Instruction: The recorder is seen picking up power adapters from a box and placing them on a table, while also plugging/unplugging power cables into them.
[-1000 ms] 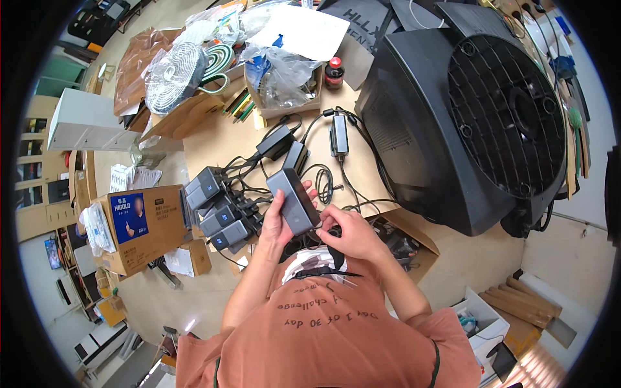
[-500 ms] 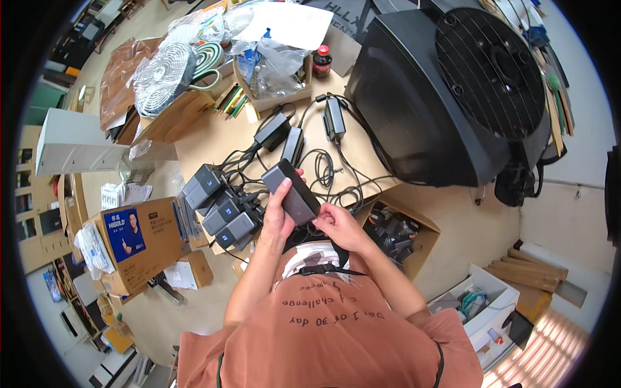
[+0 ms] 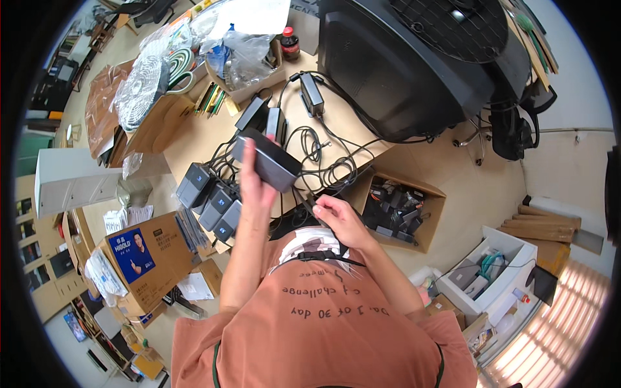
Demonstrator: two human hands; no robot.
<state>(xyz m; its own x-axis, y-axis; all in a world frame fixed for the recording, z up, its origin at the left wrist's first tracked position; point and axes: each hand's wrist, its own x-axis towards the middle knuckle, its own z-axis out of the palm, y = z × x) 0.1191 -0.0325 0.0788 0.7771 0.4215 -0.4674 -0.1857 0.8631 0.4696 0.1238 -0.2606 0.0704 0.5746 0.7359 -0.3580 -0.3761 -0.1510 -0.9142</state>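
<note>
My left hand [image 3: 257, 184] grips a black rectangular battery pack [image 3: 278, 167] and holds it tilted above the near edge of the table. Just right of and below the pack, my right hand [image 3: 339, 218] has its fingers closed by a thin black cable [image 3: 306, 202]; the cable's end is hidden at the fingertips. Left of my left hand, several similar black packs with small lit displays, including one battery pack [image 3: 218, 205], stand side by side. Beyond the held pack lie black power adapters, one adapter [image 3: 312, 96] farther right, with coiled cables [image 3: 336, 169] around them.
A large black machine [image 3: 381, 84] takes up the table's right side. An open cardboard box [image 3: 437, 223] of black adapters stands below on the right. At the back are pencils [image 3: 210, 102], a dark bottle [image 3: 290, 45] and a bag-filled carton [image 3: 249, 89]. A big carton [image 3: 165, 249] is at left.
The left hand has raised and turned the battery pack, moving it away from the right hand. My right hand no longer touches the pack's lower end. The whole view has shifted slightly.
</note>
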